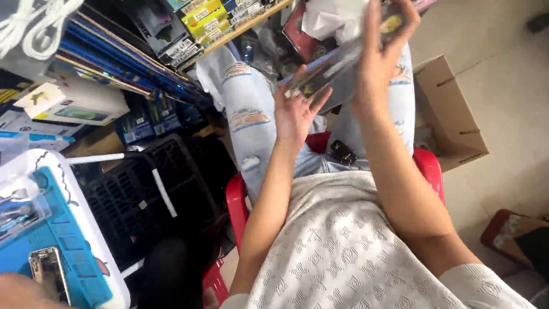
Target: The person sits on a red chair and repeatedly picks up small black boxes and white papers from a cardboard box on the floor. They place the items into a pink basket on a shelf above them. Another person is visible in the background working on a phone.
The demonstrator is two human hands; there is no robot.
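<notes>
My two hands hold a flat, glossy plastic packet (327,67) with a dark printed card inside, raised above my lap. My left hand (294,111) supports its lower end from below, palm up and fingers spread against it. My right hand (382,48) grips the upper end, fingers curled over the edge. I sit on a red plastic chair (235,200) in ripped light jeans (247,109). A small dark object (342,152) lies in my lap.
A shelf of boxed goods (203,23) and blue packets runs along the upper left. A black plastic crate (143,191) stands left of the chair. A blue work mat (63,257) with an opened phone (48,272) is lower left. A cardboard box (452,114) sits on the right.
</notes>
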